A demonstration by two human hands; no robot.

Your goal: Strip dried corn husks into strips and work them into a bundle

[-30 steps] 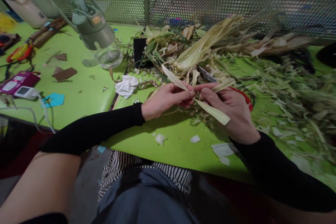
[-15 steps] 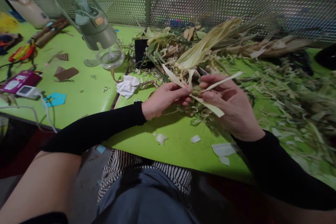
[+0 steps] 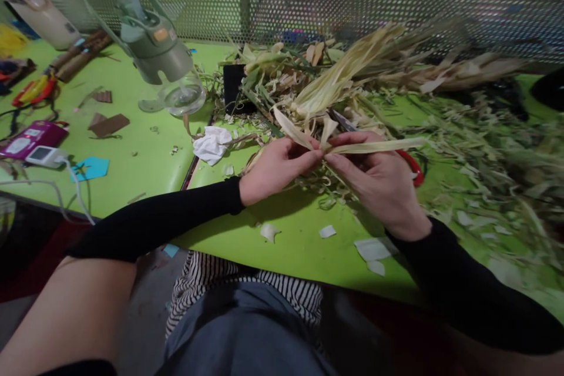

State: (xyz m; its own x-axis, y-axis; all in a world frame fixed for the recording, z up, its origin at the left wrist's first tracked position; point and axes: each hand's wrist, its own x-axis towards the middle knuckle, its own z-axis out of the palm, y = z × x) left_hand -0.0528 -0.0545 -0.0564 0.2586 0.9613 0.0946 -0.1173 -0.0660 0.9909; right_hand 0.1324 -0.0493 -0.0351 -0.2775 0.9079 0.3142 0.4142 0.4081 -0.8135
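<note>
Pale strips of corn husk point(image 3: 381, 145) meet between my two hands and stick out to the left, upward and to the right. My left hand point(image 3: 282, 165) pinches them at the crossing with thumb and fingers. Tip to tip with it, my right hand point(image 3: 374, 173) is closed on the strips from the other side; one long strip runs over its fingers to the right. Just beyond the hands lies a fan of yellowish husk point(image 3: 339, 79) on a heap of dry leaves. Part of a red-handled tool point(image 3: 412, 167) shows behind my right hand; its kind is hidden.
On the green table point(image 3: 247, 235) stand a green water bottle point(image 3: 163, 50) and, nearby, a crumpled tissue point(image 3: 212, 144). A black box point(image 3: 233, 89) touches the heap. Shredded husk point(image 3: 497, 170) spreads at right. Far left are a purple device point(image 3: 33, 138) and cables. Perforated metal point(image 3: 352, 0) borders the back.
My right hand has closed in against my left fingertips. The strip at the right now lies nearly level, and the one that pointed down right no longer shows. The red handle has come into view.
</note>
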